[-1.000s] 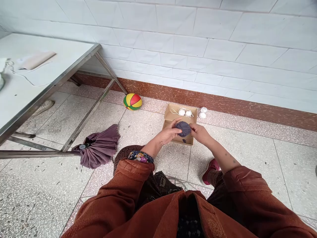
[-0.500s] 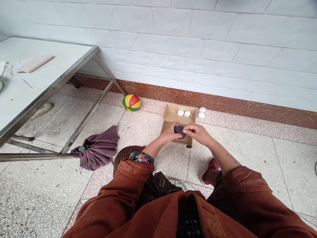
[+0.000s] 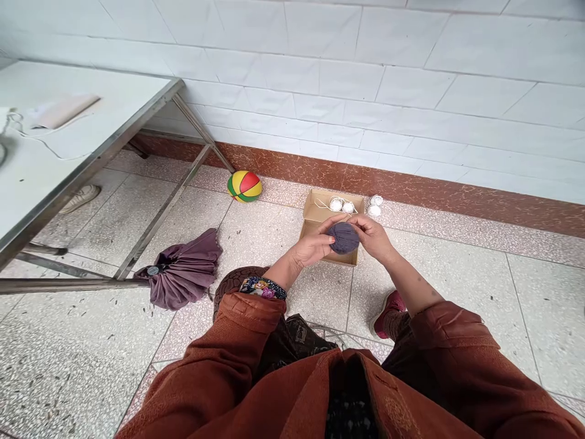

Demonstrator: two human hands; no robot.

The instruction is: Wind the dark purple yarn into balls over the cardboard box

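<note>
A ball of dark purple-grey yarn is held above the open cardboard box. My left hand grips it from the left, thumb in front and fingers behind. At the ball's upper right edge, the fingers of my right hand are pinched together on the yarn; a loose strand is too fine to make out. Two white yarn balls with loose ends sit in the far part of the box. Just right of the box, more white yarn balls rest on the floor.
A yellow, red and green ball lies by the wall near a metal-framed table. A folded purple umbrella is on the floor at left. A shoe shows under the table. My own red shoe is at right.
The yarn ball has come up and slightly right, turned between my hands. My right hand has shifted to its upper right edge. A small dark piece by the box's front edge no longer shows.
</note>
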